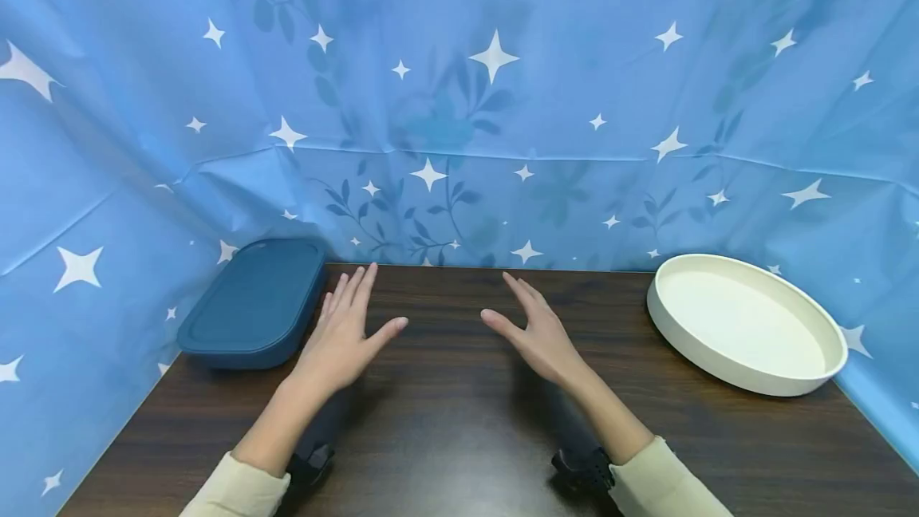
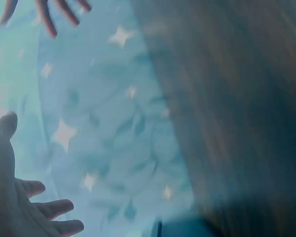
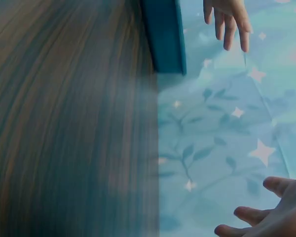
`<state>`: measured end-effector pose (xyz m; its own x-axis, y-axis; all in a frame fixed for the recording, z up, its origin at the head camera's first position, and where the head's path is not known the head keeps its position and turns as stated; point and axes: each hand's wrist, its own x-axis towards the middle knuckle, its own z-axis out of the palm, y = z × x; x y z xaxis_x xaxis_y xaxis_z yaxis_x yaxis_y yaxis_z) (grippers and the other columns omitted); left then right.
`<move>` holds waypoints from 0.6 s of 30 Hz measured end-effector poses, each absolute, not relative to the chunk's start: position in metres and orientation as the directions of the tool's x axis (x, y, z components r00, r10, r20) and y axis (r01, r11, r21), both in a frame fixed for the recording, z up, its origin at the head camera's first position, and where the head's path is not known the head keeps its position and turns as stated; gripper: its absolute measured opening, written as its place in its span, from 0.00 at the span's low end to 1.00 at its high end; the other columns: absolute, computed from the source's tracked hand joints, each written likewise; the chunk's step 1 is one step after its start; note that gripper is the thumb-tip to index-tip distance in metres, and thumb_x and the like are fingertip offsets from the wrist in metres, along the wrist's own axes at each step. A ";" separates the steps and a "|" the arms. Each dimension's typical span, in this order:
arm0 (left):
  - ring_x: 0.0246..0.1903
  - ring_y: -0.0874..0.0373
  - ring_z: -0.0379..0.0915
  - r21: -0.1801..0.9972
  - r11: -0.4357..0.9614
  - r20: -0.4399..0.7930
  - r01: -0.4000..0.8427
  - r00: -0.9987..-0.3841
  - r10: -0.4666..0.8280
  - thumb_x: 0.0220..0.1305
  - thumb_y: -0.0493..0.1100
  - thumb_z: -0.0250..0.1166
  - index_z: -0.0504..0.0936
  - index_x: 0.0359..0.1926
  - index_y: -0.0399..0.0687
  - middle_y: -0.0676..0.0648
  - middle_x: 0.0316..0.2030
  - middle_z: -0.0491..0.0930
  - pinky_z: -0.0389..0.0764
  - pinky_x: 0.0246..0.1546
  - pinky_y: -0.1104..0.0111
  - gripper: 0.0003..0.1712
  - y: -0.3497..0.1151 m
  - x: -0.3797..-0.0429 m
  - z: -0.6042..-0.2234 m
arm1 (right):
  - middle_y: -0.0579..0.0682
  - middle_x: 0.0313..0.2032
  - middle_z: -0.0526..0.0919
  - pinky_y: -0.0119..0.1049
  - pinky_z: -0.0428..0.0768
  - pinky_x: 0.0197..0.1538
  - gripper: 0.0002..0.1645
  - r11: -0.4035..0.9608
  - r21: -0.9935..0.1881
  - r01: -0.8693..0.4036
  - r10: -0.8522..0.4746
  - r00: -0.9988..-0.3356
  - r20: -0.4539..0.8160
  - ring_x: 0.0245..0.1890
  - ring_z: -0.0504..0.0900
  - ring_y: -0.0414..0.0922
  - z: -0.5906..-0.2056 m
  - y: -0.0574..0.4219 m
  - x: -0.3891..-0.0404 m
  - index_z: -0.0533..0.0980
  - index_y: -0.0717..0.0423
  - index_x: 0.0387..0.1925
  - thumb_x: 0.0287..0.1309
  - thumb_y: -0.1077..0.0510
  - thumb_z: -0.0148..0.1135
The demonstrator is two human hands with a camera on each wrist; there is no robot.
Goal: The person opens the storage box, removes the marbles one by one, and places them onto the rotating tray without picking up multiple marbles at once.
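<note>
My left hand [image 1: 341, 345] hovers over the table with straight, spread fingers, just right of a blue lidded box [image 1: 251, 301]. Its fingers overlap the box's right edge in the head view. Facing it across a gap, my right hand [image 1: 540, 333] is also held out, fingers extended, thumb pointing left; nothing is in either palm. A round cream tray [image 1: 747, 325] with a low rim lies farther right, away from the right hand. In the right wrist view, the box [image 3: 165, 37] shows as a dark blue side at the top, near the left hand [image 3: 229, 19].
The dark wooden table [image 1: 459, 421] ends at a blue curtain [image 1: 574, 102] with white stars and leaf prints, which hangs behind and along both sides. Dark wrist devices [image 1: 312, 461] sit below both forearms.
</note>
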<state>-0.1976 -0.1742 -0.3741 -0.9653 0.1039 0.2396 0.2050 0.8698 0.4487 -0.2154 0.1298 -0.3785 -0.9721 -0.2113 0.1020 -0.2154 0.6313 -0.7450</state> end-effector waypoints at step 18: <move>0.74 0.24 0.43 0.650 0.675 0.055 -0.348 -0.865 -0.498 0.77 0.61 0.45 0.38 0.80 0.39 0.24 0.76 0.42 0.52 0.69 0.31 0.47 -0.338 -0.182 -0.366 | 0.46 0.78 0.58 0.67 0.64 0.70 0.51 0.315 -0.902 -0.295 -0.291 -0.935 0.205 0.77 0.60 0.55 -0.392 -0.003 -0.221 0.54 0.31 0.78 0.58 0.28 0.64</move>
